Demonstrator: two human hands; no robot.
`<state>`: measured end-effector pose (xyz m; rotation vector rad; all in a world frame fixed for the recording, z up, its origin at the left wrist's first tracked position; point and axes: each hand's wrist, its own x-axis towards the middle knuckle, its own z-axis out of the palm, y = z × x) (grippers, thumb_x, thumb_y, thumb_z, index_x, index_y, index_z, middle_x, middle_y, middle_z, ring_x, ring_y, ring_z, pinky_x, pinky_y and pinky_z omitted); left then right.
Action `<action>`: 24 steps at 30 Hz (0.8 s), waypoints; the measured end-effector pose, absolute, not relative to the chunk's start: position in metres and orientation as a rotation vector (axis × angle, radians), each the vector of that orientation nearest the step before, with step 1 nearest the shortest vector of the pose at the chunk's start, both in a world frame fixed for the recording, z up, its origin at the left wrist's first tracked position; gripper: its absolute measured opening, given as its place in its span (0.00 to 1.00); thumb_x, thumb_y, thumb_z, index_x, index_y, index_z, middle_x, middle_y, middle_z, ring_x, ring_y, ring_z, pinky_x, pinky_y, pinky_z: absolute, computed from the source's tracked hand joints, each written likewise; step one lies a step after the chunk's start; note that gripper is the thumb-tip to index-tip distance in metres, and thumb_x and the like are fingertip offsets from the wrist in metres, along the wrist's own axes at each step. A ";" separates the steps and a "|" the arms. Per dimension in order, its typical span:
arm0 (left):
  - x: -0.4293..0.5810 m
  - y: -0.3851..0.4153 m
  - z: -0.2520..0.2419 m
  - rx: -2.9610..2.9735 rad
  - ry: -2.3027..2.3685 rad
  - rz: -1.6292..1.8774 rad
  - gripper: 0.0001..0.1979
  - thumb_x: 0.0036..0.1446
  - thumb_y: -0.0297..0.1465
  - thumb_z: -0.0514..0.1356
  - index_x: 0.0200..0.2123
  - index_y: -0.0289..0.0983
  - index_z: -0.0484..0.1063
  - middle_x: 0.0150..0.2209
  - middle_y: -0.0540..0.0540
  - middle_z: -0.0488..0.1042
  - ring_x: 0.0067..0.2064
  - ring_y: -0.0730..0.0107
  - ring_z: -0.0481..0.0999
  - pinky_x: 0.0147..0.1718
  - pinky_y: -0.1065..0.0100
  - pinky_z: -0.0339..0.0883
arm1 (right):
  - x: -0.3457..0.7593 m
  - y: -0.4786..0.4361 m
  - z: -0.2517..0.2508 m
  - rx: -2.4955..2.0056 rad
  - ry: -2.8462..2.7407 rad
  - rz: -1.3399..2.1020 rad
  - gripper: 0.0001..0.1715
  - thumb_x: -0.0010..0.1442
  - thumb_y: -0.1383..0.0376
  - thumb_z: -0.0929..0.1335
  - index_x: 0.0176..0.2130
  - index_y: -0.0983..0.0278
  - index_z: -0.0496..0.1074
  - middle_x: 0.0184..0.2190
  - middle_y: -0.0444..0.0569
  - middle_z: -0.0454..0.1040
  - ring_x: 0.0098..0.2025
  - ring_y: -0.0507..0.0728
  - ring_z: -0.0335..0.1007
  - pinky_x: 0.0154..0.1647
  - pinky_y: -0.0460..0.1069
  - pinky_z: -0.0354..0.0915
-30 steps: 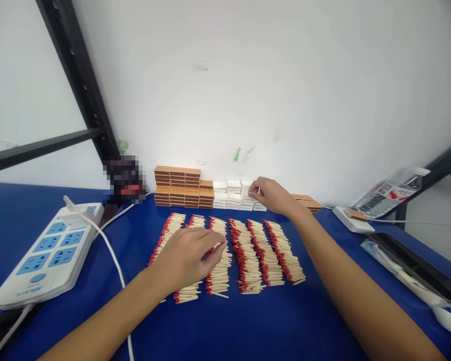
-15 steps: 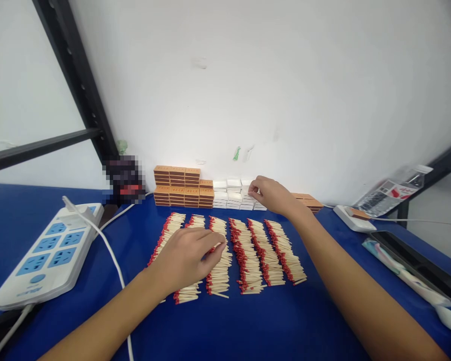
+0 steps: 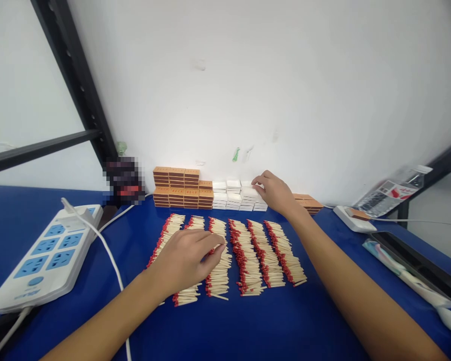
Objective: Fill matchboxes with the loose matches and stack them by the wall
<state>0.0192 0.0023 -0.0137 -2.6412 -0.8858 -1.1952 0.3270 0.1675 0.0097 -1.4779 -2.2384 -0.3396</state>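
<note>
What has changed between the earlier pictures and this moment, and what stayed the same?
The right hand shifted slightly right and up along the white inner trays; its fingers now lie on a tray at the top of the stack. Whether it grips the tray cannot be told. The left hand stayed on the rows of matches, fingertips pinched together there. The orange matchbox sleeves did not move.

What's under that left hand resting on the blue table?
The left hand lies on rows of red-tipped matches, its fingertips touching them. Match ends stick out below the palm; what the fingers pinch, if anything, is covered. The blue table lies beneath.
</note>
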 end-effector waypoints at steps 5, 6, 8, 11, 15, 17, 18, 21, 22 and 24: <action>0.018 0.003 -0.014 -2.658 -0.882 -1.193 0.07 0.70 0.27 0.59 0.41 0.38 0.78 0.29 0.51 0.78 0.27 0.72 0.74 0.27 0.68 0.64 | 0.327 0.170 0.009 -1.487 -2.224 -0.324 0.14 0.73 0.65 0.63 0.43 0.61 0.78 0.45 0.55 0.73 0.44 0.62 0.73 0.41 0.54 0.65; 0.018 0.003 -0.014 -2.659 -0.881 -1.195 0.07 0.70 0.27 0.59 0.42 0.38 0.78 0.29 0.51 0.78 0.27 0.73 0.74 0.27 0.68 0.64 | 0.326 0.170 0.009 -1.485 -2.225 -0.322 0.14 0.73 0.65 0.63 0.43 0.62 0.77 0.45 0.56 0.73 0.45 0.62 0.73 0.41 0.54 0.65; 0.018 0.003 -0.014 -2.655 -0.879 -1.200 0.06 0.70 0.27 0.59 0.42 0.38 0.78 0.29 0.51 0.79 0.27 0.73 0.75 0.27 0.68 0.65 | 0.325 0.172 0.008 -1.484 -2.224 -0.324 0.13 0.73 0.66 0.62 0.42 0.62 0.77 0.46 0.56 0.73 0.46 0.63 0.73 0.41 0.54 0.65; 0.019 0.003 -0.014 -2.639 -0.879 -1.197 0.06 0.70 0.27 0.59 0.42 0.38 0.78 0.30 0.51 0.80 0.27 0.73 0.75 0.27 0.68 0.64 | 0.324 0.174 0.007 -1.468 -2.209 -0.315 0.13 0.73 0.66 0.62 0.42 0.62 0.75 0.45 0.56 0.72 0.44 0.62 0.73 0.41 0.54 0.66; 0.019 0.003 -0.014 -2.630 -0.872 -1.185 0.06 0.70 0.28 0.59 0.42 0.38 0.77 0.29 0.51 0.80 0.27 0.73 0.75 0.26 0.69 0.65 | 0.326 0.176 0.007 -1.428 -2.199 -0.261 0.11 0.72 0.67 0.62 0.41 0.61 0.73 0.45 0.56 0.71 0.43 0.62 0.73 0.44 0.55 0.67; 0.019 0.003 -0.014 -2.630 -0.874 -1.184 0.06 0.70 0.28 0.59 0.42 0.38 0.78 0.29 0.51 0.79 0.26 0.73 0.75 0.26 0.69 0.65 | 0.326 0.177 0.006 -1.420 -2.188 -0.238 0.10 0.71 0.67 0.62 0.41 0.62 0.73 0.45 0.56 0.72 0.43 0.63 0.73 0.45 0.55 0.67; 0.019 0.003 -0.014 -2.628 -0.878 -1.183 0.06 0.70 0.28 0.59 0.42 0.39 0.78 0.28 0.51 0.79 0.26 0.73 0.75 0.26 0.69 0.65 | 0.326 0.177 0.006 -1.418 -2.178 -0.228 0.10 0.71 0.67 0.62 0.41 0.62 0.72 0.45 0.56 0.72 0.43 0.63 0.73 0.45 0.56 0.67; 0.019 0.003 -0.014 -2.624 -0.889 -1.179 0.07 0.70 0.28 0.59 0.42 0.39 0.78 0.29 0.52 0.79 0.26 0.73 0.75 0.26 0.69 0.65 | 0.326 0.177 0.007 -1.420 -2.142 -0.204 0.10 0.71 0.67 0.62 0.40 0.61 0.72 0.45 0.57 0.73 0.43 0.63 0.72 0.45 0.57 0.67; 0.019 0.003 -0.014 -2.627 -0.891 -1.178 0.07 0.70 0.28 0.59 0.42 0.39 0.78 0.29 0.51 0.79 0.26 0.73 0.75 0.27 0.69 0.65 | 0.325 0.177 0.007 -1.422 -2.134 -0.196 0.10 0.71 0.67 0.62 0.40 0.61 0.72 0.46 0.57 0.73 0.43 0.63 0.72 0.45 0.57 0.67; 0.019 0.003 -0.013 -2.633 -0.884 -1.181 0.07 0.70 0.27 0.59 0.42 0.39 0.78 0.29 0.51 0.79 0.26 0.73 0.75 0.27 0.69 0.65 | 0.324 0.177 0.008 -1.426 -2.135 -0.174 0.10 0.71 0.67 0.62 0.40 0.61 0.72 0.45 0.57 0.73 0.43 0.63 0.72 0.45 0.57 0.67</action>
